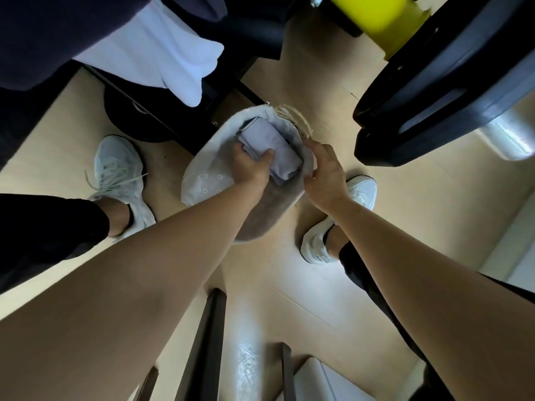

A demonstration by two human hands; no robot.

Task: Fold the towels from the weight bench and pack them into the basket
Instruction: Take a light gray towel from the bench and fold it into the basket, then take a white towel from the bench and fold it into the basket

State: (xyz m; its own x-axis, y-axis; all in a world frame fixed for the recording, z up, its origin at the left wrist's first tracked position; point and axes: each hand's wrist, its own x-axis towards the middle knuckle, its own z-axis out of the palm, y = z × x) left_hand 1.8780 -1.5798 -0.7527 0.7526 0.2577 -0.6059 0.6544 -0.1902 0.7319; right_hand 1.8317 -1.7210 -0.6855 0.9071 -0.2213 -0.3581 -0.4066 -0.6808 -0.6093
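A lined basket [202, 180] stands on the floor between my feet. Inside it lies a folded pale towel [269, 143]. My left hand [250, 166] grips the near end of that towel, thumb on top, inside the basket. My right hand [324, 172] is at the basket's right rim with its fingers curled over the liner edge. At the upper left, a white towel [150, 53] and a dark navy towel [43, 33] hang over the weight bench.
My two white shoes [121, 172] [362, 189] flank the basket on a tan floor. Black weight plates [451, 82] on a steel bar loom at the upper right, beside a yellow post [379, 18]. Dark bench legs [202, 342] cross the bottom.
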